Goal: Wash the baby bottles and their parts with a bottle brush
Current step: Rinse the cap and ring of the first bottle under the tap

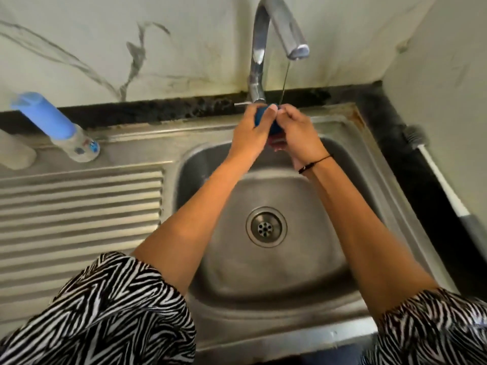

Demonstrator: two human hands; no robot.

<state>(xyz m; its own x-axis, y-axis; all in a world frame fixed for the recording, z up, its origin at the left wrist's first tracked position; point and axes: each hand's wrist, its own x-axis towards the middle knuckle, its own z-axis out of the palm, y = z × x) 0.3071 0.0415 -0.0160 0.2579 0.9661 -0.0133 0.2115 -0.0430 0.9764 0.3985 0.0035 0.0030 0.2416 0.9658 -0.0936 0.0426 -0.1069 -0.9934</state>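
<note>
Head view, at the sink. Your left hand wraps its curled fingers around a blue bottle part, holding it over the back edge of the steel sink, directly below the spout of the tap. Your right hand meets it from the other side, fingertips curled and pinching at the top of the same blue part; so both grips are closed on that piece. A thin stream of water falls from the spout to the point where your fingertips meet. Something reddish shows beneath the blue part between your palms; what it is cannot be told. A thin black band circles your right wrist.

On the bench to the left, beside the ribbed draining board, a baby bottle with a blue upper section and clear base stands well apart from your hands. A bottle brush with a dark bristle head and white handle lies along the dark bench edge to the right of the sink. The drain sits at the basin's centre. Zebra-striped sleeves cover your upper arms.
</note>
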